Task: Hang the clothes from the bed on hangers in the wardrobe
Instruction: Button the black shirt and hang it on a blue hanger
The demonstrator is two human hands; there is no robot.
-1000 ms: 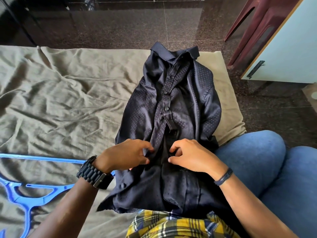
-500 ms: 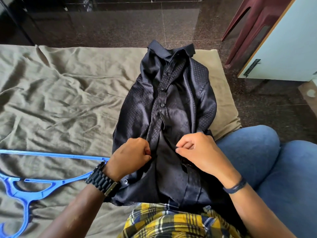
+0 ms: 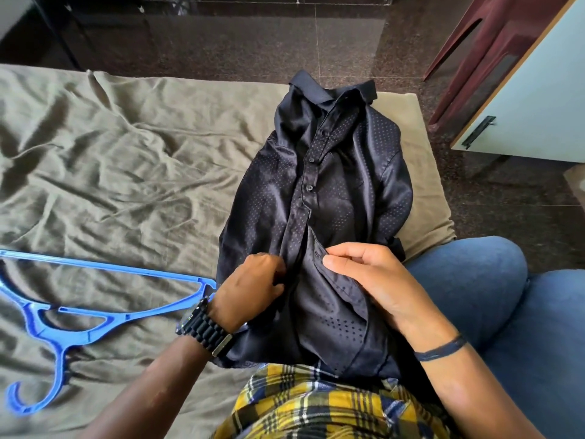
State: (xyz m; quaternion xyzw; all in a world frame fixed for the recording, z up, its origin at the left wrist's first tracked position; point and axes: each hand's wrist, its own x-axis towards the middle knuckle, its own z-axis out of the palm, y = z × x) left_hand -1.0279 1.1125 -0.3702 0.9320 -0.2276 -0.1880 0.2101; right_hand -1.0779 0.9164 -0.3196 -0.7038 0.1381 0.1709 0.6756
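Observation:
A dark navy dotted shirt [image 3: 335, 191] lies on the bed [image 3: 120, 172], collar pointing away from me, its upper buttons fastened. Below those buttons the front is open. My left hand [image 3: 253, 286] pinches the left placket edge. My right hand [image 3: 370, 280] pinches the right front panel and holds it folded outward, showing the inside of the fabric. A blue plastic hanger [image 3: 79, 315] lies flat on the sheet to the left of my left wrist.
The bed carries a wrinkled olive sheet. My knees in blue jeans [image 3: 506, 312] rest against the bed's right end. A pale wardrobe door [image 3: 531, 99] with a black handle stands at upper right, a maroon plastic chair [image 3: 471, 42] beside it. Dark polished floor [image 3: 253, 42] lies beyond.
My hands have pulled the two shirt fronts apart below the fastened buttons, and the right panel is now turned outward. The view has shifted so more of the hanger shows.

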